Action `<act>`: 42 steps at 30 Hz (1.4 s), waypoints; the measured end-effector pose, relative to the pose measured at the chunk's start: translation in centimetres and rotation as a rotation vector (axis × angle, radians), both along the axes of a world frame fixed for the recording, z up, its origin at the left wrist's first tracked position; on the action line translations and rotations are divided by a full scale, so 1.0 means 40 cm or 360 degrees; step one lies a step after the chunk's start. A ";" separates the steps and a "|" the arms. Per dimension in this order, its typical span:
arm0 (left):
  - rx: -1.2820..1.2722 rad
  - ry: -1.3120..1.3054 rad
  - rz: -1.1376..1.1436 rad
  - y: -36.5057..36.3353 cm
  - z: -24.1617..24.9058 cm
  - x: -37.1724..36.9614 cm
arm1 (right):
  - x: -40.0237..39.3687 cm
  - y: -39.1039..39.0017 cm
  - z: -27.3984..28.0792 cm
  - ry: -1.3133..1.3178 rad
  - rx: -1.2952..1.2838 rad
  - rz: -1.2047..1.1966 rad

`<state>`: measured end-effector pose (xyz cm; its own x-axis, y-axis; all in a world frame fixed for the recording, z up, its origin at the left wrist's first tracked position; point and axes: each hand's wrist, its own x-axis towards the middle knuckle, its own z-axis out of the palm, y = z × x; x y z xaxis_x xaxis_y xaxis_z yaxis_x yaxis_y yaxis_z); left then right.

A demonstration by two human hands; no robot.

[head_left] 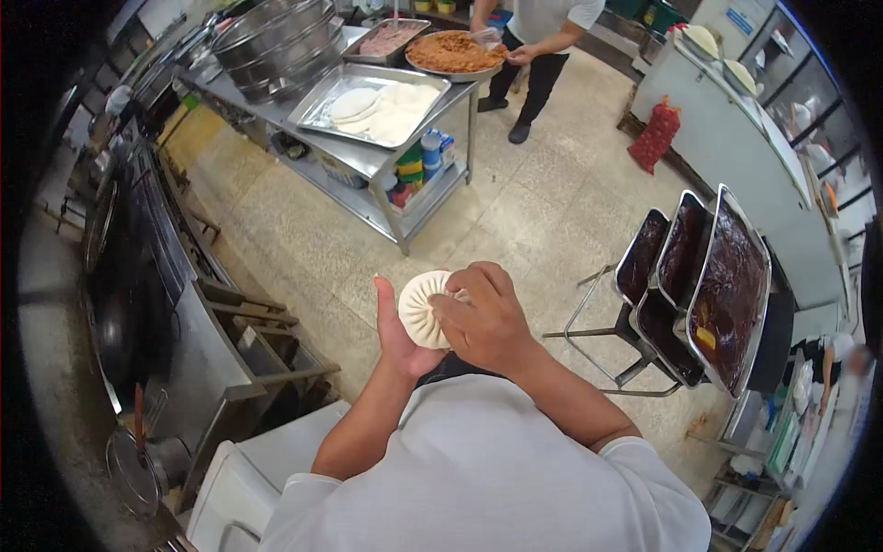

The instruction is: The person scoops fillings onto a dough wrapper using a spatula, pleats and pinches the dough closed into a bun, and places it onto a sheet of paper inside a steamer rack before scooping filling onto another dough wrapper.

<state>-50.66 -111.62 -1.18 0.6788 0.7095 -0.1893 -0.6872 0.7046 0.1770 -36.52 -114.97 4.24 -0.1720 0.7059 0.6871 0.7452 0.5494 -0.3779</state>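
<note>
So there's one round pleated dough bun [418, 322], soft and white, cradled in the left hand [407, 348] while the right hand [489, 317] pinches its folds. At least four metal trays [767, 269] of glossy dark stuff sit off right. One round pan [452, 74] is heaped with crumbly orange-brown filling [457, 51].

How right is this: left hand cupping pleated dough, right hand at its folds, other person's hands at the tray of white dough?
Not quite: the other person's hands are at the round pan of orange food, not the tray of white dough, per the head view. The rest is right: left hand cupping the pleated dough, right hand at its folds.
</note>
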 end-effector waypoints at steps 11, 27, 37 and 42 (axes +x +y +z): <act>0.0010 -0.0100 -0.0279 0.051 -0.024 -0.125 | -0.126 0.005 0.004 -0.0238 -0.0158 -0.0110; -0.0045 -0.0232 -0.0377 0.091 -0.029 -0.131 | -0.182 -0.005 0.009 -0.0163 -0.0041 -0.0457; 0.0036 -0.0105 -0.0527 0.091 -0.045 -0.142 | -0.174 -0.037 0.012 -0.0194 0.0005 -0.0268; -0.0003 -0.0206 -0.0631 0.078 -0.075 -0.147 | -0.176 -0.054 -0.005 -0.0159 -0.0164 -0.0240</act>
